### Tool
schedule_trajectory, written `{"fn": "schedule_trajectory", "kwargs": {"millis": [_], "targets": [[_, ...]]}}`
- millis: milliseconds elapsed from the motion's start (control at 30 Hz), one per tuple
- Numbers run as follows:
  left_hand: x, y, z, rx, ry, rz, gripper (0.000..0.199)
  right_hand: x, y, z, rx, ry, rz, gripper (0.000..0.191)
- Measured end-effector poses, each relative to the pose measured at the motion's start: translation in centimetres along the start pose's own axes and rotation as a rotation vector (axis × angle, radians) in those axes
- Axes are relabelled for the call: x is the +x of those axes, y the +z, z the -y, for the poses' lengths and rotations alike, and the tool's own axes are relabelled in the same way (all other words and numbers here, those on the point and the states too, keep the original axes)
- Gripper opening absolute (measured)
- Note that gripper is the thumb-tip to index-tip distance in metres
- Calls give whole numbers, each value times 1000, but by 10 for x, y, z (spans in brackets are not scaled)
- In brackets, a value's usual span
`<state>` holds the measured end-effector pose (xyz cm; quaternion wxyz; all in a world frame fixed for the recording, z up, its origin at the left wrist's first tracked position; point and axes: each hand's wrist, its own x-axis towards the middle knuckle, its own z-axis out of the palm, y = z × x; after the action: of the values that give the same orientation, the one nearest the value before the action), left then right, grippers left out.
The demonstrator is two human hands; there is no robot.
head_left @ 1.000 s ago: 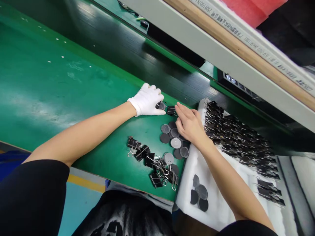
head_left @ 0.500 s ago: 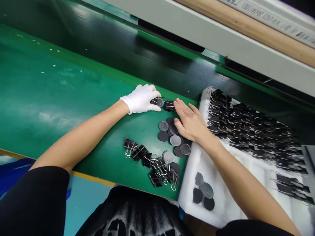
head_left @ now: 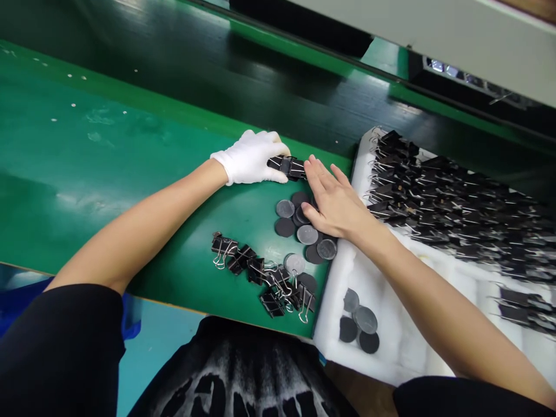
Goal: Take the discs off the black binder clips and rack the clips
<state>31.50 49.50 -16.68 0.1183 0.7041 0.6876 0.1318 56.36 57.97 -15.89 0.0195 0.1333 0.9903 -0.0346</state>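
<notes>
The left hand (head_left: 252, 159), in a white glove, is closed with thumb and fingers around a black binder clip (head_left: 276, 163), near the back edge of the green worktop (head_left: 130, 174). A grey disc (head_left: 285, 165) shows at the right end of this clip; how exactly it is fixed there, I cannot tell. The right hand (head_left: 336, 202) is bare and lies rather flat, with the fingers extended, and its fingertips are at a second binder clip (head_left: 297, 169), which stands end to end with the first one.

The surroundings are quite crowded. Loose discs (head_left: 307, 234), grey and black, lie just beside the right hand, and its palm covers some of them. Nearer to the person, a heap of loose binder clips (head_left: 256, 270) is spread, their wire handles tangled, with a few discs among them.

On the right, a white foam tray (head_left: 332, 315) stands against the worktop. Its far part carries dense rows of binder clips (head_left: 456, 191), and four discs (head_left: 365, 319) lie in its near compartment. The right forearm (head_left: 417, 284) crosses over the tray and hides a part of it. Behind the hands, a dark panel (head_left: 282, 75) closes the worktop.
</notes>
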Motion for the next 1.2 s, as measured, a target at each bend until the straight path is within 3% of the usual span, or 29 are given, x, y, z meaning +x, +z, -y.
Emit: {"fn": "schedule_trajectory", "kwargs": {"millis": [633, 733, 833, 967, 1033, 1100, 1200], "targets": [[-5, -2, 0, -20, 4, 10, 56, 1, 4, 3, 22, 17, -50, 82], [-10, -4, 6, -62, 65, -8, 60, 5, 5, 4, 47, 42, -96, 74], [-16, -7, 9, -161, 78, -63, 50, 9, 3, 5, 78, 67, -157, 65], [-20, -11, -2, -446, -31, -138, 45, 10, -2, 4, 285, 95, -317, 69], [-20, -11, -11, -549, -97, -182, 52, 9, -3, 2, 478, 152, -381, 60], [-19, -10, -19, -594, -198, -239, 63, 9, -1, 0, 670, 208, -396, 49], [-17, -8, -25, -581, -332, -288, 72, 10, 2, -1, 875, 250, -359, 49]]}}
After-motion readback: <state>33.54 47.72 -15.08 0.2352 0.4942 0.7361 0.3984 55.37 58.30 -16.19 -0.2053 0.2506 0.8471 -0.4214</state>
